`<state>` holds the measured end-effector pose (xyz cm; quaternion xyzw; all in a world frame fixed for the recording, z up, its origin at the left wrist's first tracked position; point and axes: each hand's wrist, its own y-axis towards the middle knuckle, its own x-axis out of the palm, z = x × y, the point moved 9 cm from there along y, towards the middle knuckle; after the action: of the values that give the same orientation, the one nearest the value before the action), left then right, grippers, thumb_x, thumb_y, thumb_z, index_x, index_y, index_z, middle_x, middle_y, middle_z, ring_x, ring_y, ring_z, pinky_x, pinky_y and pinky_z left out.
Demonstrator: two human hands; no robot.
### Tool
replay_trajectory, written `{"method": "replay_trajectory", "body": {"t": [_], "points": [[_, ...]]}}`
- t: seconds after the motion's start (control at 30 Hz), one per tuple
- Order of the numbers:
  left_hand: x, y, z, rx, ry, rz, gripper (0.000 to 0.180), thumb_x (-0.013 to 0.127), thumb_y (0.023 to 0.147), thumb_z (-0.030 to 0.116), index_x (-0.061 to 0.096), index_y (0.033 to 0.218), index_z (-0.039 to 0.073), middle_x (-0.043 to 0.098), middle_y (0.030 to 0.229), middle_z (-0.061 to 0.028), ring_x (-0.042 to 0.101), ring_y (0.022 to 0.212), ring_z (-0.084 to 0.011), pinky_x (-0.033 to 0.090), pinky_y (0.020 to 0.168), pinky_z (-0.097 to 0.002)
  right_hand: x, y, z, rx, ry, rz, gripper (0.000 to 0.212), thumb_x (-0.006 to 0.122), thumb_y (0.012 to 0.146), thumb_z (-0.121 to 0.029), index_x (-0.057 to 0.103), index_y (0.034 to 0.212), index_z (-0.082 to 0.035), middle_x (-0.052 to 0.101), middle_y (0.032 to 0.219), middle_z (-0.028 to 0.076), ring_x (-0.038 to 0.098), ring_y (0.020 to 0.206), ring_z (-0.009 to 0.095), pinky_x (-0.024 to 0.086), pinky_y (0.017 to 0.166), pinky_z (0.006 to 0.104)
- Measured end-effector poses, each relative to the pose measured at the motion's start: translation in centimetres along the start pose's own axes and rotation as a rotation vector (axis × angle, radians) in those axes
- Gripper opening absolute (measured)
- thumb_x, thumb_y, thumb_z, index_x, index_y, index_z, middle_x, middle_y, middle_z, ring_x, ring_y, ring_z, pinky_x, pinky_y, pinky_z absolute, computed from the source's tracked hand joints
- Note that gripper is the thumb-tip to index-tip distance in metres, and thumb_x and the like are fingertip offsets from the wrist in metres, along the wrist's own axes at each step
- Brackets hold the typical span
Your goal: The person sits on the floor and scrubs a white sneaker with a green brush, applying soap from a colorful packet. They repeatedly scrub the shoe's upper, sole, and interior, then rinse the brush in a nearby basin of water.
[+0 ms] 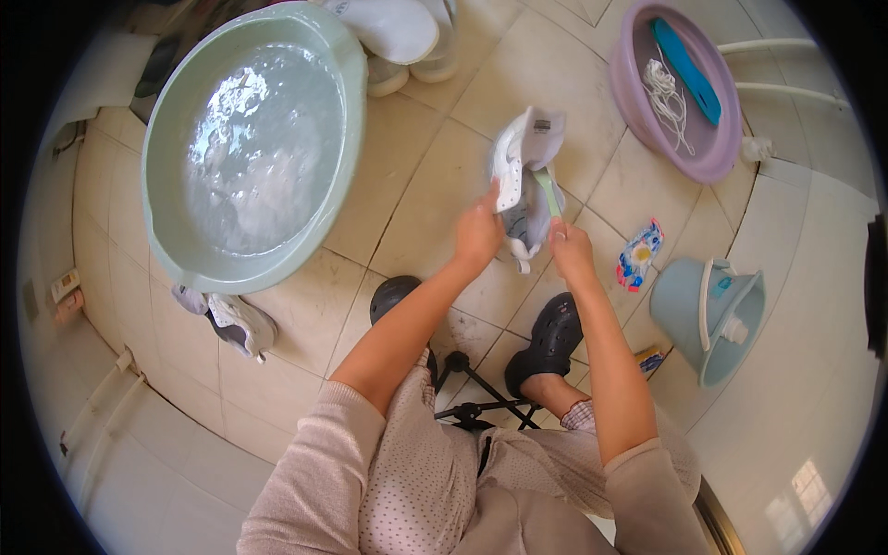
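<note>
Two basins stand on the tiled floor (416, 176) ahead of you: the large pale-green basin (354, 139) at your left, filled with clear, rippling water, and the smaller purple basin (712, 168) at your far right. Your blue-grey bucket (678, 301) sits tilted beside your right foot, its mouth turned outward.

Between them, just above the floor and beyond your feet, you have the white shoe (510, 176), its opening facing you. Its upper looks soft and slightly blurred; small dark eyelets dot the flap by your fingers, a dark label marks the inside of the far flap, and greyish lining with dark markings shows within. One little white loop sticks out at the end nearest you.

Your left hand (478, 237) is clamped on the shoe's left side. Your right hand (572, 248), apart from it, grips a slim pale-green tool (548, 192) whose far end reaches into the opening; you cannot tell its tip's shape.
</note>
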<state>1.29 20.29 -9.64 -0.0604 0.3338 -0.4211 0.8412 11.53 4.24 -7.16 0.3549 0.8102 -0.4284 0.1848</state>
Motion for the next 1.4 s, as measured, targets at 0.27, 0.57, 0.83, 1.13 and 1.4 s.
{"method": "replay_trajectory", "body": {"t": [0.27, 0.57, 0.83, 1.13, 1.4], "points": [[-1.8, 1.2, -3.0, -0.038, -0.050, 0.030, 0.051, 0.053, 0.077, 0.007, 0.048, 0.127, 0.010, 0.059, 0.102, -0.0207, 0.058, 0.089, -0.0368, 0.047, 0.076, -0.0423, 3.1, -11.0, 1.7, 0.649, 0.601, -0.405, 0.032, 0.045, 0.094, -0.038, 0.049, 0.079, -0.009, 0.036, 0.052, -0.002, 0.032, 0.039, 0.009, 0.025, 0.033, 0.0247], [-1.5, 0.4, -1.2, 0.132, 0.098, -0.018, 0.042, 0.054, 0.078, 0.010, 0.052, 0.121, 0.007, 0.058, 0.097, -0.0184, 0.059, 0.083, -0.0369, 0.049, 0.073, -0.0442, 0.2, -5.3, -7.1, -0.454, -0.559, 0.104, 0.034, 0.052, 0.086, -0.012, 0.055, 0.120, -0.014, 0.057, 0.066, 0.017, 0.059, 0.065, 0.034, 0.047, 0.060, 0.0418], [-2.4, 4.0, 2.7, 0.467, 0.455, -0.181, 0.032, 0.054, 0.080, 0.010, 0.058, 0.111, 0.009, 0.059, 0.094, -0.0089, 0.059, 0.088, -0.0317, 0.049, 0.071, -0.0422, 0.1, -4.1, -8.1, -0.248, -0.353, -0.402, 0.032, 0.049, 0.086, -0.012, 0.059, 0.116, -0.015, 0.061, 0.080, 0.018, 0.059, 0.073, 0.036, 0.046, 0.066, 0.0432], [-5.3, -1.1, 6.7, 0.512, 0.396, 0.073, 0.068, 0.073, 0.070, 0.025, 0.043, 0.127, 0.003, 0.048, 0.120, -0.0160, 0.045, 0.111, -0.0358, 0.041, 0.091, -0.0437, -7.3, -0.6, -6.9, -0.589, -0.623, -0.210, 0.019, 0.052, 0.085, -0.018, 0.065, 0.098, -0.014, 0.061, 0.074, 0.018, 0.060, 0.071, 0.037, 0.046, 0.063, 0.0455], [-3.4, 0.7, 4.6, 0.477, 0.597, -0.208, 0.092, 0.079, 0.060, 0.014, 0.028, 0.136, 0.003, 0.042, 0.127, -0.0139, 0.043, 0.116, -0.0331, 0.042, 0.093, -0.0376, -2.5, 1.1, -5.5, -0.634, -0.434, -0.289, 0.017, 0.055, 0.084, -0.022, 0.067, 0.095, -0.015, 0.062, 0.075, 0.015, 0.060, 0.076, 0.034, 0.046, 0.066, 0.0435]]}}
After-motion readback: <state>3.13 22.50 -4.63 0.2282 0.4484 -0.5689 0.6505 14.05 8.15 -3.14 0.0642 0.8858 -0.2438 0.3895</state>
